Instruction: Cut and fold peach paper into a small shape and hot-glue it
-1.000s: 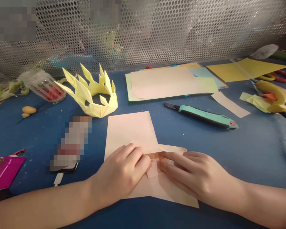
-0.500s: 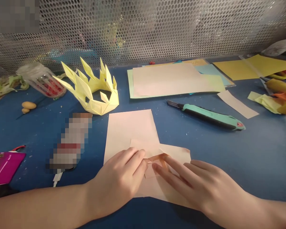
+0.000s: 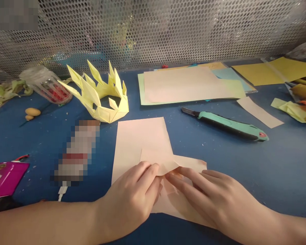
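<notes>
A pale peach paper sheet lies on the blue table in front of me, partly folded near its lower end. My left hand rests on it with curled fingers pinching a raised fold. My right hand meets it from the right, its fingers pressed together on the same fold. The fingertips of both hands touch at the crease.
A yellow folded paper crown stands behind the sheet. A teal utility knife lies to the right, a stack of paper sheets behind it. A pink object is at the left edge. A perforated metal screen closes the back.
The view has shifted a little. My fingers have lifted the small fold higher off the sheet, and my right hand has slid slightly down and right.
</notes>
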The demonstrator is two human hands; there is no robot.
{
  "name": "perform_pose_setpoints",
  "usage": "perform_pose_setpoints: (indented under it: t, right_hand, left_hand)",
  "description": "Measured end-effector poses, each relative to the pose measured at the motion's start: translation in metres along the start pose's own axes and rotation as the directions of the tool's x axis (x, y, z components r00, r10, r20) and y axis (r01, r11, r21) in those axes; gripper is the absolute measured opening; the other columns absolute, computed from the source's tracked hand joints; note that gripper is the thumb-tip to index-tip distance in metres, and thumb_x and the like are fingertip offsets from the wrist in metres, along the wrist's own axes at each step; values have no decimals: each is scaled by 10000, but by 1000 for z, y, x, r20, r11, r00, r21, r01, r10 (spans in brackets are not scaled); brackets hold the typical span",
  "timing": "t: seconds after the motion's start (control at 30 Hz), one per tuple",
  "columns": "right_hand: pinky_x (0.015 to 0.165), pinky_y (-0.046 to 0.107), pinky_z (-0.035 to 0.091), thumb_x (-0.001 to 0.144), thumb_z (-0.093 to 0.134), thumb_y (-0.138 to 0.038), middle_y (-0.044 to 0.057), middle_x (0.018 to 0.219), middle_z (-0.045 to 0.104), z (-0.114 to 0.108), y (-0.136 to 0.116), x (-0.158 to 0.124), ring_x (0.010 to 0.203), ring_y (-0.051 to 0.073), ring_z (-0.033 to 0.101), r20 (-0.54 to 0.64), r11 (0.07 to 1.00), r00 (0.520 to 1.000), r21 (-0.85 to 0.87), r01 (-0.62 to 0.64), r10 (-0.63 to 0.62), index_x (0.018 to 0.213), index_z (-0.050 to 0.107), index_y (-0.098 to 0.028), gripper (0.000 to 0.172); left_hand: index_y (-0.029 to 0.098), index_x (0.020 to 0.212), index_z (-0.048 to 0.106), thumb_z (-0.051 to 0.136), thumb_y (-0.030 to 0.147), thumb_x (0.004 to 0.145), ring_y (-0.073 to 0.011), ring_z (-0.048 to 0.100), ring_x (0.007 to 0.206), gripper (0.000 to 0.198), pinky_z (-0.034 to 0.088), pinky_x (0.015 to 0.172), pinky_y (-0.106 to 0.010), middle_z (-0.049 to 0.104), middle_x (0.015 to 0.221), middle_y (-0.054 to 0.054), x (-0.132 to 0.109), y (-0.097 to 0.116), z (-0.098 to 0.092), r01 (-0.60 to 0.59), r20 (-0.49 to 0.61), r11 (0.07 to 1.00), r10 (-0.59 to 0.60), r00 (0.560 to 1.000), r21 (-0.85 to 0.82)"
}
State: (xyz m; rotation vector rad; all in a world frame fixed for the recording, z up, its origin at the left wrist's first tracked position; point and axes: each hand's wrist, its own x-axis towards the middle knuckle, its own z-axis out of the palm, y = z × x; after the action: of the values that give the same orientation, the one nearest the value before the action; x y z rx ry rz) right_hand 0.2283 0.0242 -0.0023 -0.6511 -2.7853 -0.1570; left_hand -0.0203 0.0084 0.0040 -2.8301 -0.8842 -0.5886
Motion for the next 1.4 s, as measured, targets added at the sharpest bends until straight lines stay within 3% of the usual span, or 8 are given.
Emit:
perform_pose_setpoints:
  t: [0.1,0.27,0.5,0.7,1.1,1.2,1.3,1.4]
  right_hand:
    - [496,329,464,894,403,-23,109,1011,764,1,0,3,558,180,631,-9,1000,1000,-9,3,-3,1281,590,-74,433]
    - [489,335,467,916,377,-40,113,990,756,2,0,6,533,183,617,-8,1000,1000,-24,1,-2,1224,604,-100,387]
    - [477,336,478,882,390,-25,98,945,750,2,0,7,509,182,603,-10,1000,1000,-15,8,-8,1197,595,-104,384]
    - [492,337,473,883,394,-28,102,986,749,2,0,6,529,184,603,-11,1000,1000,-27,10,-11,1190,590,-123,377]
    - [519,322,462,869,390,-34,90,922,727,6,-2,7,541,176,605,-18,999,999,-35,-30,29,1177,595,-136,383]
    - [501,305,457,921,367,-30,69,878,714,3,-1,8,521,159,587,-51,997,997,53,-56,59,1101,596,-160,319]
    - [541,271,483,981,399,-70,62,950,688,-1,-1,6,588,135,602,-35,963,991,244,-116,128,1034,583,-192,226]
    - [595,241,510,973,436,-55,58,1020,618,-1,0,3,677,117,624,-16,917,977,350,-192,211,1106,572,-203,241]
  left_hand:
    - [30,934,767,569,-1,948,-306,761,871,200,674,787,-430,772,957,-175,-2,1,2,9,-1,1000,-9,1000,-23]
    - [-26,1052,732,631,63,957,-331,765,855,165,683,730,-453,769,981,-197,-5,4,6,32,-41,996,-28,999,86]
    - [43,847,732,567,6,951,-320,772,783,199,687,661,-457,753,822,-141,-2,6,5,70,-59,996,-66,996,53]
    - [-7,876,742,588,4,933,-299,763,717,164,668,589,-404,787,889,-193,-3,10,5,85,-130,994,-75,989,71]
    - [18,907,752,620,53,931,-271,757,747,139,634,598,-352,806,978,-175,-2,8,5,72,-142,994,-59,988,86]
    - [27,943,740,567,10,907,-290,774,796,178,640,652,-362,805,1010,-189,-5,8,3,2,-128,996,10,992,95]
    - [52,975,705,521,12,913,-287,778,791,198,640,659,-363,801,1023,-205,-6,6,-1,-3,-116,996,13,993,86]
    - [97,1041,655,508,31,948,-273,772,771,187,630,636,-365,808,1000,-187,-3,4,-5,10,-118,998,-2,993,67]
